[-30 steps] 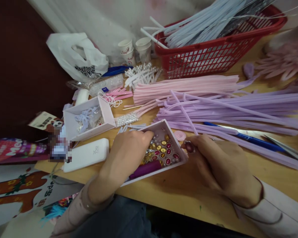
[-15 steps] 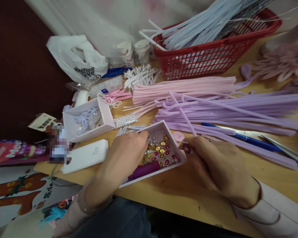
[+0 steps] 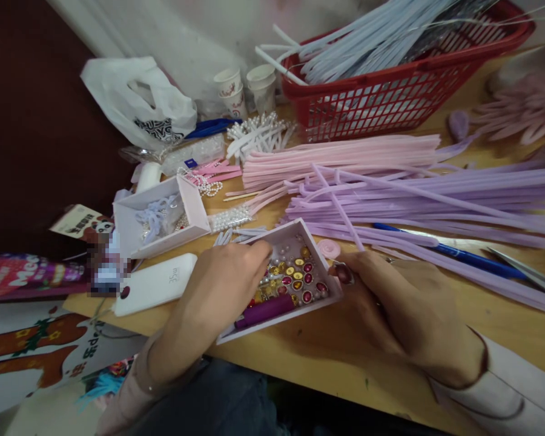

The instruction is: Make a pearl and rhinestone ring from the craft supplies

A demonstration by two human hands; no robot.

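Observation:
My left hand [image 3: 229,284] reaches over the left side of a small white box [image 3: 305,235], fingers bent together and pointing down into it. Its fingertips are hidden, so what they pinch, if anything, cannot be seen. Red gems in gold settings [image 3: 307,278], pearl beads and a purple tube [image 3: 266,312] lie in the box. Just off the box's right corner, my right hand [image 3: 404,303] is closed with thumb and forefinger pinching a dark red oval gem [image 3: 344,274]. A thin wire end shows beside the gem.
Purple fuzzy stems [image 3: 418,197] and pink ones [image 3: 345,158] lie behind the hands. Scissors [image 3: 527,272] and a blue pen-like tool [image 3: 476,259] are at right. A red basket [image 3: 404,91] stands at the back. Another white box [image 3: 161,245] and a power bank [image 3: 157,284] are at left.
The view has shifted slightly. My left hand stays in the box with its fingers a little shifted, and my right hand still pinches the gem.

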